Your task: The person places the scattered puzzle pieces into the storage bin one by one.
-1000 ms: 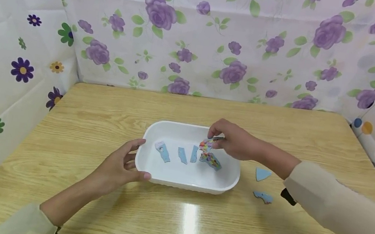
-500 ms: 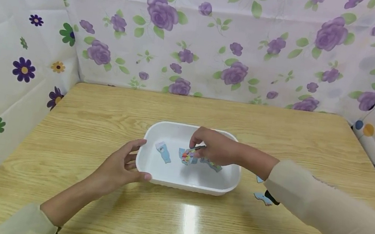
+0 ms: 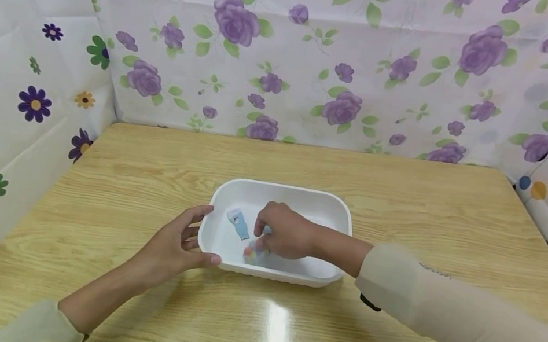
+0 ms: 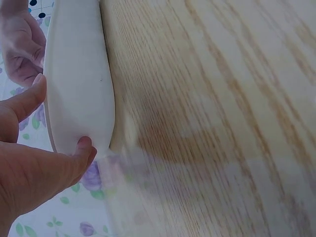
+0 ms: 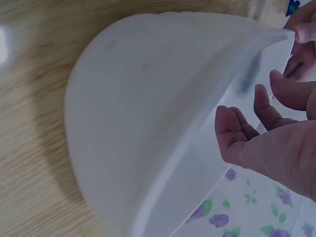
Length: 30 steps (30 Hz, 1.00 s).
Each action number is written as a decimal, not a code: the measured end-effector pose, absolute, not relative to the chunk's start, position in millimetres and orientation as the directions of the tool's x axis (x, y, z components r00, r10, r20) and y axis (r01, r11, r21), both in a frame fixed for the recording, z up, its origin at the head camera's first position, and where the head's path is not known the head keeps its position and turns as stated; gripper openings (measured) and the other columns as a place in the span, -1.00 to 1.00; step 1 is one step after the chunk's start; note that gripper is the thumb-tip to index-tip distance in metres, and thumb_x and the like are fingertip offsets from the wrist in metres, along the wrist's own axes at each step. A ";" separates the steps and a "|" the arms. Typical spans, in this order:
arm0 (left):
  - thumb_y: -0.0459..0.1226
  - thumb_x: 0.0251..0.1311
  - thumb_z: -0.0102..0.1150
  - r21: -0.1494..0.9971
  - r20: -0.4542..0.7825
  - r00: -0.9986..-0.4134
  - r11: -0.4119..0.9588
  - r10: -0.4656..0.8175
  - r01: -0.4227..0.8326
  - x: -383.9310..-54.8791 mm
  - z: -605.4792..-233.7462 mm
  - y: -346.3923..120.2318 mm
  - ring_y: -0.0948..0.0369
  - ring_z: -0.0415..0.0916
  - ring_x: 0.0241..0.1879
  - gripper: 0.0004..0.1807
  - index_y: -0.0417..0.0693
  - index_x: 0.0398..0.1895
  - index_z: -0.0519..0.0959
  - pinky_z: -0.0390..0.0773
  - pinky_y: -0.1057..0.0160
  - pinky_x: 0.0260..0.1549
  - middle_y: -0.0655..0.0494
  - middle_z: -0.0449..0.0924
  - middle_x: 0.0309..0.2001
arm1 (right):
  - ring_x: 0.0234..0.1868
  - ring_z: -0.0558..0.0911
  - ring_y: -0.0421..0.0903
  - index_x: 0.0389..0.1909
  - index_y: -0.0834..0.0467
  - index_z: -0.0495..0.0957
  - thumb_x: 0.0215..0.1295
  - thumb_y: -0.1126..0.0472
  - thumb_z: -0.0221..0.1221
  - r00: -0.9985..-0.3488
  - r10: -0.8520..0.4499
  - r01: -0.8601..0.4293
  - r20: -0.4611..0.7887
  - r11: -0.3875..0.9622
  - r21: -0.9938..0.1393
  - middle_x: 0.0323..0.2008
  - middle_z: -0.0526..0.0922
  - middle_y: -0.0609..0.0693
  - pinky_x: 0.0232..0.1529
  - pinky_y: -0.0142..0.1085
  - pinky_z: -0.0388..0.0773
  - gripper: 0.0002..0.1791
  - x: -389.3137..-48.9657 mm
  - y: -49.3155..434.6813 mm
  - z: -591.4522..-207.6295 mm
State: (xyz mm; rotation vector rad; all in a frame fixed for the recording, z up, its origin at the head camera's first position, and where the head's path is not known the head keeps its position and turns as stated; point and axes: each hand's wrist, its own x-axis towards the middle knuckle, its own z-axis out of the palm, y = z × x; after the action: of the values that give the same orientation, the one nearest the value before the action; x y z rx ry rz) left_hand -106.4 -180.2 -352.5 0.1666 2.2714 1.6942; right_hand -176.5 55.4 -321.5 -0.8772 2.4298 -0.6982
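My left hand grips the left end of a white plastic tub, with the thumb on the outer front wall and a fingertip at the rim. Over the tub's middle, my right hand reaches in; in the right wrist view its thumb and fingers are parted. Just below its fingertips is a blurred, multicoloured flat piece, apart from the fingers in the right wrist view. A pale blue flat piece with a whitish end lies at the tub's left. Another blue bit shows beside the right fingers; the hand covers the rest.
The tub stands on a wood-grain table. A flowered sheet hangs behind the table, with more patterned sheets at the left and right. My right sleeve crosses the table's right side and hides what lies beneath it.
My right hand has moved left and towards me over the tub with the multicoloured piece, which has now left its fingers. My left hand has stayed on the tub.
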 end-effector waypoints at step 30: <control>-0.27 -0.03 0.48 0.951 -0.162 -0.949 0.300 0.270 -0.077 -105.0 -350.4 -179.4 -0.11 0.33 0.27 0.05 -0.05 0.49 0.02 0.59 0.22 0.01 -0.12 0.12 0.40 | 0.22 0.39 0.13 0.03 0.15 0.54 0.30 0.23 0.23 -0.685 -0.709 -0.482 -0.169 0.615 -0.624 0.08 0.44 0.07 0.16 -0.07 0.43 -0.71 -188.2 92.7 -300.2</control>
State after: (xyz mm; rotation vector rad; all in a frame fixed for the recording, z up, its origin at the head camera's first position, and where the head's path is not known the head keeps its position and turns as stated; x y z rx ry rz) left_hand -105.0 -179.4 -350.4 0.1752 2.2800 1.6933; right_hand -188.2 92.7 -300.2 -0.9487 2.4407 -0.7720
